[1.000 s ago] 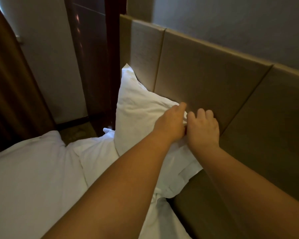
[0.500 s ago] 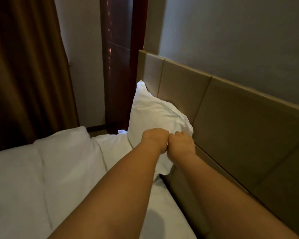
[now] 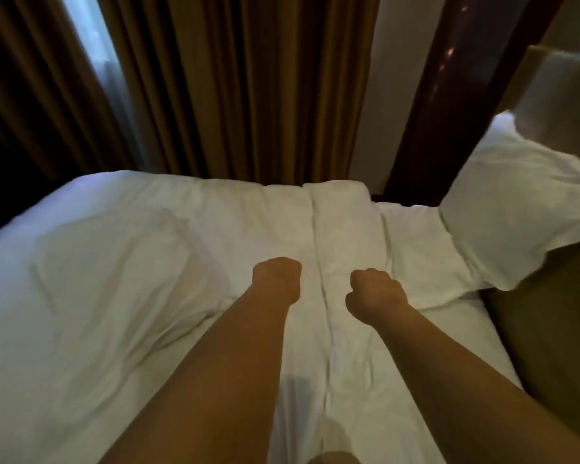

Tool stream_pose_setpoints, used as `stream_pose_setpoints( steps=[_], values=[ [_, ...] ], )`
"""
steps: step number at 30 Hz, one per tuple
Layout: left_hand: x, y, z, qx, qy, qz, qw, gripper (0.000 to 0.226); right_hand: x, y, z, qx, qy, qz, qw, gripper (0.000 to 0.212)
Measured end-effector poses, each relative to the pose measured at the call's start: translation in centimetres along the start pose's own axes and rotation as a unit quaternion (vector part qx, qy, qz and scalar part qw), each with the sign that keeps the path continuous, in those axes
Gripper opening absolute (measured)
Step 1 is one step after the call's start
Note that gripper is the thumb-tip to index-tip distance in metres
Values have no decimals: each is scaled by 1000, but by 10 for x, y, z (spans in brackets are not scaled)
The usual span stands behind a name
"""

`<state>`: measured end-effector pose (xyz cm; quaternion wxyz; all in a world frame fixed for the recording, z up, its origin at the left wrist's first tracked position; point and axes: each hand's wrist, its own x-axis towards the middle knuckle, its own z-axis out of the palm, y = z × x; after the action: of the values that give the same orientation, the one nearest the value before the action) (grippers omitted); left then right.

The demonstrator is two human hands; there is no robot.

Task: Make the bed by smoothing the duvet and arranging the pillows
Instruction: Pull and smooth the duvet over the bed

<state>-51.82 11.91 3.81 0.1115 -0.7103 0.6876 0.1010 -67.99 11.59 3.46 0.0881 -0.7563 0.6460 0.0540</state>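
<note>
A white duvet (image 3: 114,279) covers the bed, creased, with a long fold running down its middle. My left hand (image 3: 277,277) and my right hand (image 3: 375,293) hover over that fold as loose fists, fingers curled, holding nothing that I can see. A white pillow (image 3: 516,216) stands propped against the tan padded headboard (image 3: 549,329) at the right, away from both hands. My forearms reach in from the bottom edge.
Brown curtains (image 3: 248,88) hang behind the far side of the bed, with a strip of window light at the upper left. A dark wooden post (image 3: 432,95) stands by the bed's far right corner.
Both hands have let go of the pillow and pulled back left over the duvet. My view has swung left, from the headboard toward the curtains.
</note>
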Motion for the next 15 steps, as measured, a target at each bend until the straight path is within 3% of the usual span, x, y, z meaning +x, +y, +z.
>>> stream_pose_setpoints(
  steps=[3,9,11,15],
  values=[
    [-34,-63,18,0,-1,-60,998,34,-17,-62,26,12,-21,-48,999,23],
    [-95,-153,72,-24,0,-104,994,36,-50,-168,56,11,-33,-109,993,19],
    [-114,-184,84,-32,14,-106,994,34,-62,-204,60,8,-31,-115,993,22],
    [-152,-253,97,-35,37,-96,994,29,-91,-270,77,14,-20,-87,996,8]
  ],
)
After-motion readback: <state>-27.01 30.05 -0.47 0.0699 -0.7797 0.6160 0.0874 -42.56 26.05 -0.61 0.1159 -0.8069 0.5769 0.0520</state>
